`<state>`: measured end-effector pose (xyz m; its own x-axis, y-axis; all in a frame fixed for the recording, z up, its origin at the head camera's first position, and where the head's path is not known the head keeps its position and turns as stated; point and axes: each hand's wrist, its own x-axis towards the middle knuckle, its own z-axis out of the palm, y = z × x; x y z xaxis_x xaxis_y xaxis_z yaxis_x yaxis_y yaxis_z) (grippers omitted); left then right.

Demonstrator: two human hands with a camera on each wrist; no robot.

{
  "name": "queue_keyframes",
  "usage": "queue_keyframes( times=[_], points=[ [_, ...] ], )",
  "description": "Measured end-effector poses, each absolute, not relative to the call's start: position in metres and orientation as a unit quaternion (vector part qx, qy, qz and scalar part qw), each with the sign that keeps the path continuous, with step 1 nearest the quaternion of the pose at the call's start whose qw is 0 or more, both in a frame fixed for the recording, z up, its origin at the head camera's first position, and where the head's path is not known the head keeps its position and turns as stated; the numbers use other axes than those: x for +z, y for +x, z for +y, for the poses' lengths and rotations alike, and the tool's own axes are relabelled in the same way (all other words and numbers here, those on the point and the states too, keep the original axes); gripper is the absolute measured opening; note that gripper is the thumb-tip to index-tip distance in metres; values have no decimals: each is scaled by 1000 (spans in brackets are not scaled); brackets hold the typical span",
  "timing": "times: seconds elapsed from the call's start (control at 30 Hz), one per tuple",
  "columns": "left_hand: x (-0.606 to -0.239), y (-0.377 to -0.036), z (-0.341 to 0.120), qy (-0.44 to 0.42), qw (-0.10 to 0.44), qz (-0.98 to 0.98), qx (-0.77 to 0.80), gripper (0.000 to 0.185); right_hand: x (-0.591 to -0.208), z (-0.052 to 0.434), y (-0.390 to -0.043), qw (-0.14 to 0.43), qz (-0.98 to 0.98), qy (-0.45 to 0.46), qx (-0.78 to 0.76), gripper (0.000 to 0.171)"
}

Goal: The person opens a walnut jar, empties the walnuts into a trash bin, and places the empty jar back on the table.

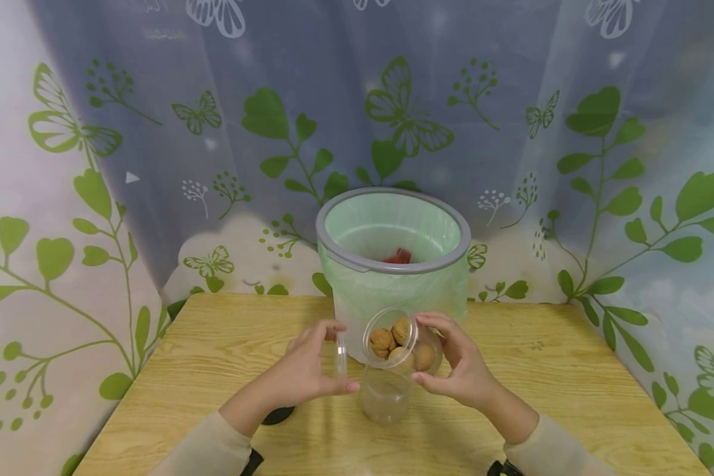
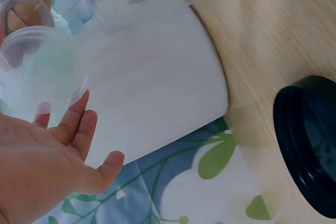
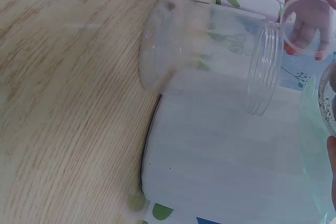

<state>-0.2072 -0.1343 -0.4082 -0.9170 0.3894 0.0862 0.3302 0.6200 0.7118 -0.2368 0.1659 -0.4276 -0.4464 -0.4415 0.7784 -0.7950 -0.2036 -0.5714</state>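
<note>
Leaf-print curtains back a wooden table (image 1: 214, 344); at twelve o'clock stands a lined bin (image 1: 393, 264); before it an empty jar (image 1: 385, 396); right hand (image 1: 461, 367) grasps a tilted tub (image 1: 401, 340) of walnuts (image 1: 383, 340); left hand (image 1: 309, 373) pinches its clear lid (image 1: 341, 356); a black cap (image 1: 277, 415) lies at seven o'clock.

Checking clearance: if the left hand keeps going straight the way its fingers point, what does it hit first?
Likely the tilted cup of walnuts held by the right hand. The left hand holds a clear lid facing it; depth is unclear.
</note>
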Motion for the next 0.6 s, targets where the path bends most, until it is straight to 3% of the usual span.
queue_keyframes(
  times=[0.6],
  points=[
    [-422,-213,-144,214,53,911,350,89,-429,169,-237,146,-613,504,591,80]
  ],
)
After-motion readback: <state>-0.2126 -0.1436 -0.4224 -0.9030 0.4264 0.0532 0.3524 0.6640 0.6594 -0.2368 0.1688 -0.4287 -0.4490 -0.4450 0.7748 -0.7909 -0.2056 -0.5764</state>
